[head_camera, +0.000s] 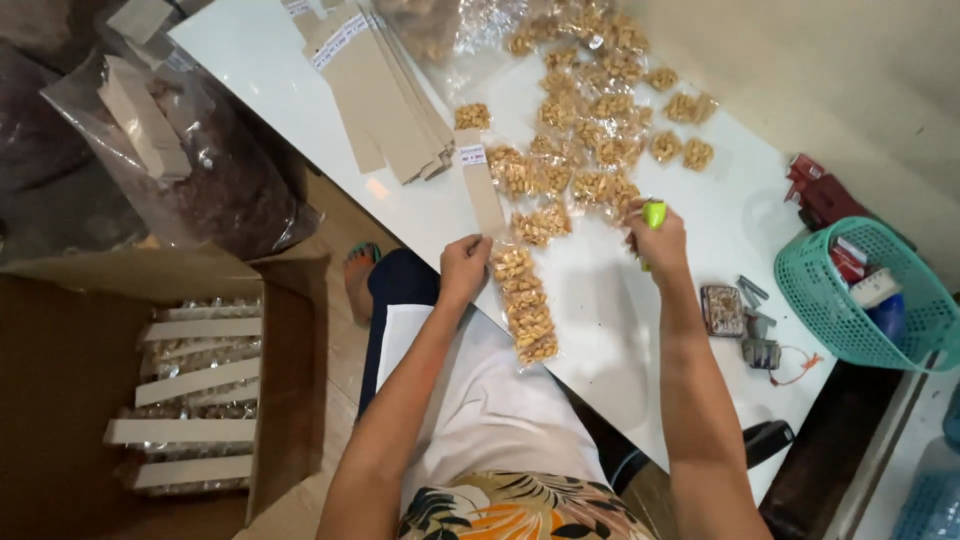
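Left hand pinching the top of a nut-packet strip on the white table | right hand closed around a green tool, possibly a stapler | risk: card header sits askew, fastening crooked.

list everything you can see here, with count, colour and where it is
table: one, white, running across the middle
small clear nut packets: many, golden brown, heaped at the table's far end
long strip of nut packets: one, golden brown, at the near table edge
card strips: a stack, tan, far left of the table
single card strip: one, tan, above the long strip
basket: one, teal, right, holding small items
cardboard box: one, brown, lower left, holding carded packs
left hand: on the long strip's top end
right hand: gripping a green tool
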